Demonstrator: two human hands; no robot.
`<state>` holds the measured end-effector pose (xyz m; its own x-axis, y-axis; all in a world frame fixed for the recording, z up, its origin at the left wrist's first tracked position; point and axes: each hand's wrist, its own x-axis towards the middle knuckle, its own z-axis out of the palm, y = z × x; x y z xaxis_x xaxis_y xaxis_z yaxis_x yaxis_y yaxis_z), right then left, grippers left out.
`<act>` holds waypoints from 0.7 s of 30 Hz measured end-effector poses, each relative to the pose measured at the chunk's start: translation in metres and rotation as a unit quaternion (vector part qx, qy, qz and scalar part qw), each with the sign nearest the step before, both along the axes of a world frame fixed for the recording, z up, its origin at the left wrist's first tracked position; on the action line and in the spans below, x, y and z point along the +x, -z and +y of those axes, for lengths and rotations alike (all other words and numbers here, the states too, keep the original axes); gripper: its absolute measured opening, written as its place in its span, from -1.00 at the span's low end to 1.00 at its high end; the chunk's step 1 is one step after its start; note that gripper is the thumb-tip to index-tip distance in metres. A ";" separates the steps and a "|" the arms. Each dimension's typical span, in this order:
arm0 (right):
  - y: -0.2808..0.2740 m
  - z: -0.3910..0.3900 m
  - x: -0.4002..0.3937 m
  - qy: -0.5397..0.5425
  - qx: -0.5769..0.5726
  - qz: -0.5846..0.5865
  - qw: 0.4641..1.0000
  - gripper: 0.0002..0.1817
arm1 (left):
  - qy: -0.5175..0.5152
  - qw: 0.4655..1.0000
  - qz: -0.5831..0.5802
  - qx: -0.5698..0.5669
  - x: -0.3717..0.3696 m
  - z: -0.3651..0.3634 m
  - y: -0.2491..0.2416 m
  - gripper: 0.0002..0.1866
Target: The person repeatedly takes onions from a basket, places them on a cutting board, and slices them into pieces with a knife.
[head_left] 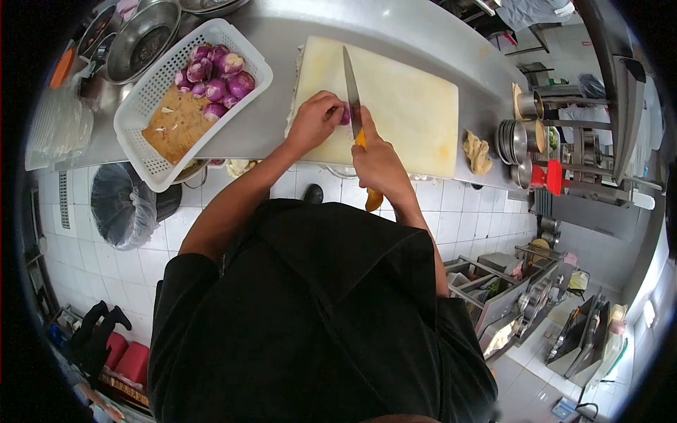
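Observation:
My right hand [377, 158] is closed around the yellow handle of a long kitchen knife [351, 81], its blade pointing away from me over the cutting board [409, 106]. Under the fingers of my left hand [314, 123] a purple onion [345, 115] is pressed to the board, right beside the blade. Those fingers are curled, and they partly hide the onion. To the left, a white plastic basket [261, 70] holds several peeled purple onions [216, 81] and a brown board-like piece [173, 130].
A crumpled beige cloth [477, 153] lies right of the board. Metal bowls [144, 42] stand at the back left, with stacked plastic containers [60, 130] nearby. A lined bin [123, 208] is on the floor below the counter edge. Steel pots [511, 141] stand at the right.

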<state>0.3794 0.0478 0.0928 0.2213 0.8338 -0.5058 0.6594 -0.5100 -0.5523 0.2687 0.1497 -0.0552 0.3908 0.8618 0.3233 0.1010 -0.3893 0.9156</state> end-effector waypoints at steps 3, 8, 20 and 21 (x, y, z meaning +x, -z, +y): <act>0.034 -0.003 0.004 -0.015 0.064 -0.026 0.997 -0.16 | 0.005 1.000 0.005 0.009 0.000 0.002 0.003 -0.88; 0.103 -0.003 0.008 -0.019 0.178 -0.043 0.983 -0.11 | -0.002 0.999 0.034 0.022 0.001 0.008 0.006 -0.85; 0.093 -0.007 0.053 -0.033 0.155 -0.052 0.986 -0.13 | 0.207 0.944 0.235 0.103 -0.001 0.038 -0.035 -0.77; 0.092 -0.008 0.052 -0.033 0.148 -0.048 0.987 -0.13 | 0.223 0.934 0.266 0.083 -0.002 0.040 -0.039 -0.77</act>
<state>0.4318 0.0395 0.0011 0.1977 0.9562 -0.2160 0.7425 -0.2900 -0.6038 0.2669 0.1896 -0.0165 0.8421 0.5306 0.0963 0.3181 -0.6329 0.7059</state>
